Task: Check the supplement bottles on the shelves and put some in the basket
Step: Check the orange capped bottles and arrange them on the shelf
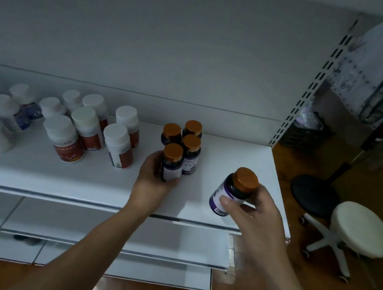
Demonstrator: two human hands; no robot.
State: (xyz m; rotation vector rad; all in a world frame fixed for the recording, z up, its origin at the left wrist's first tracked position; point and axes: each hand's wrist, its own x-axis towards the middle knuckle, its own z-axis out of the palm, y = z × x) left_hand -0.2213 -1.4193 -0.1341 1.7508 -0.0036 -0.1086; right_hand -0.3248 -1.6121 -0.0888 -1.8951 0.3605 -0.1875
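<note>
Head view shows me my left hand [153,180], fingers curled round an upright bottle [172,160] on the shelf [69,176], and my right hand [254,210] gripping a tilted bottle [233,188] nearer me.

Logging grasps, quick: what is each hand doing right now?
Left hand: closed round the front orange-capped bottle.
Right hand: holding a tilted orange-capped bottle.

1. The left forearm [96,242] stretches forward, bare. The left hand [152,181] curls round an upright dark bottle [171,166], with the back of the hand facing the camera.
2. The right forearm [289,283] is bare too. The right hand [254,211] grips a tilted bottle [233,191], thumb across the label, fingers behind.
3. The hands are apart.
</note>
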